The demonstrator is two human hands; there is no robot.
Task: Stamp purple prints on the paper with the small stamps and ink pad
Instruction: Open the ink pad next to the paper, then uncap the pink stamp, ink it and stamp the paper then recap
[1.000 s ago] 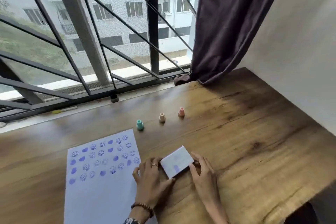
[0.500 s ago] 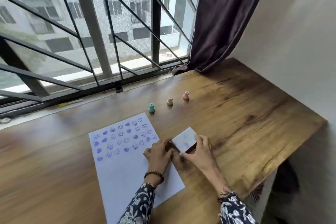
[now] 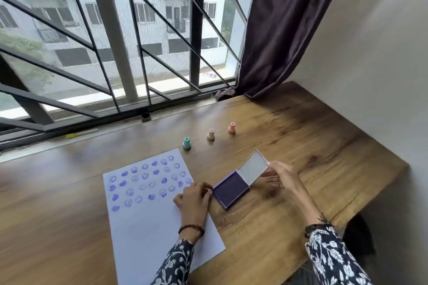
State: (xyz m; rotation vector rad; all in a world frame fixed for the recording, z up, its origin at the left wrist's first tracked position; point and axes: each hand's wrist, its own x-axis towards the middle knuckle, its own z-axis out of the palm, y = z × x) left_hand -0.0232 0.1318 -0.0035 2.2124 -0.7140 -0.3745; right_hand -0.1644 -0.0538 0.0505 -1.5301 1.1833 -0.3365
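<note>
A purple ink pad lies on the wooden table, its case swung up with the white lid tilted back. My right hand pinches the lid's far edge. My left hand rests on the paper and steadies the pad's left corner with its fingertips. The white paper carries rows of purple smiley and heart prints in its upper half. Three small stamps stand upright behind: teal, beige and pink.
A barred window runs along the table's far side, with a small black cap on the sill. A dark curtain hangs at the back right. The table's right edge drops off beside a white wall.
The ink pad was closed between both hands; now its lid is lifted by my right hand and the purple pad shows. The camera view has also pulled back and tilted down.
</note>
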